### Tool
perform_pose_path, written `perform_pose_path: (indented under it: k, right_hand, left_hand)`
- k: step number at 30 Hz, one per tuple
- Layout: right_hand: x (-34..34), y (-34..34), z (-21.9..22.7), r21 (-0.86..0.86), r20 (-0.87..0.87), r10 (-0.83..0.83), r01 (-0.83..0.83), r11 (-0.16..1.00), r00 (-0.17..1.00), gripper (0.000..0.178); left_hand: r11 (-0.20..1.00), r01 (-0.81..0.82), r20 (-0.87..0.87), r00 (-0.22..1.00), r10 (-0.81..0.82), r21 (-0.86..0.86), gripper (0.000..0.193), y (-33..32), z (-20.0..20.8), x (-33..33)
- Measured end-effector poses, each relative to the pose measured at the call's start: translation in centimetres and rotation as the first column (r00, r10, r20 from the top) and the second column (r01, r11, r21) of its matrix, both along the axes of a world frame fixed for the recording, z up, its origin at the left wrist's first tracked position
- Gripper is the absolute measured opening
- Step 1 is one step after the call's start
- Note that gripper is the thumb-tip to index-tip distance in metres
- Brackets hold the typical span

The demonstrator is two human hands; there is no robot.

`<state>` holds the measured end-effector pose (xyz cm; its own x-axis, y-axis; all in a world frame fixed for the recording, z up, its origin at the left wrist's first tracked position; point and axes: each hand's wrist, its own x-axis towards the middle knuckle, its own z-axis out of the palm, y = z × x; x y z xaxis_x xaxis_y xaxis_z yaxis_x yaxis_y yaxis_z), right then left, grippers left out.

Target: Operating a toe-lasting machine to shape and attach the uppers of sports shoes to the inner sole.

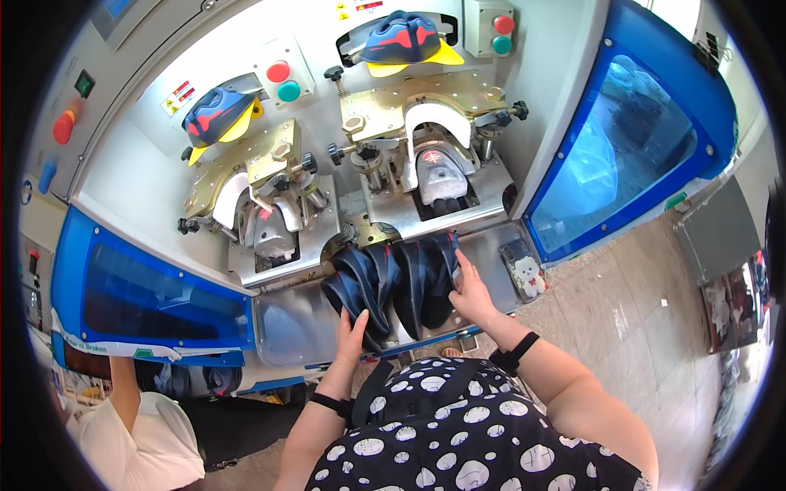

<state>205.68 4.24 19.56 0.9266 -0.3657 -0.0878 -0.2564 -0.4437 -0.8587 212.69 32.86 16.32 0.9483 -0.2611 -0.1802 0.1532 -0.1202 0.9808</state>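
Note:
Several dark navy shoe uppers [385, 290] with small red accents stand packed side by side in a row on the metal ledge in front of me. My left hand [353, 334] rests against the near left end of the row, its fingers stretched out along an upper. At the right end, my right hand [472, 293] lies with fingers extended against the outermost upper. Neither hand is wrapped round a piece; the row sits between the two. Some fingers are partly hidden by the uppers.
Two grey shoe moulds [442, 176] sit under brass clamp plates [422, 94] in the machine. Navy-and-yellow uppers [409, 41] hang above. A phone [524, 268] lies right of the row. Blue windowed doors [622, 139] flank the opening. Another person's sleeve [139, 442] is at lower left.

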Motion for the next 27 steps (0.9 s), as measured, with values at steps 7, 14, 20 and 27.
perform_pose_path:
  k: [7,14,20,27]
  right_hand:
    - [-1.7,-3.2,-1.2,-0.002,-0.064,0.096,-0.097,0.995,0.993,0.095]
    - [-1.5,-1.6,4.3,-0.235,0.439,0.099,0.009,0.972,0.893,0.048]
    - [-0.8,2.4,6.4,-0.233,0.556,0.356,-0.270,0.934,0.751,0.025]
    - [1.8,8.2,9.9,-0.276,0.604,0.526,-0.463,0.842,0.598,0.025]
  left_hand:
    - [0.996,0.070,-0.009,0.998,-0.069,0.051,0.063,-0.8,-1.9,-1.6]
    - [0.992,-0.103,0.005,0.995,0.103,-0.071,0.066,0.5,-0.6,-2.9]
    - [0.871,-0.491,-0.121,0.863,0.490,0.026,0.051,3.7,-1.6,-4.6]
    - [0.753,-0.657,-0.217,0.731,0.647,0.031,0.038,8.9,-1.6,-4.4]
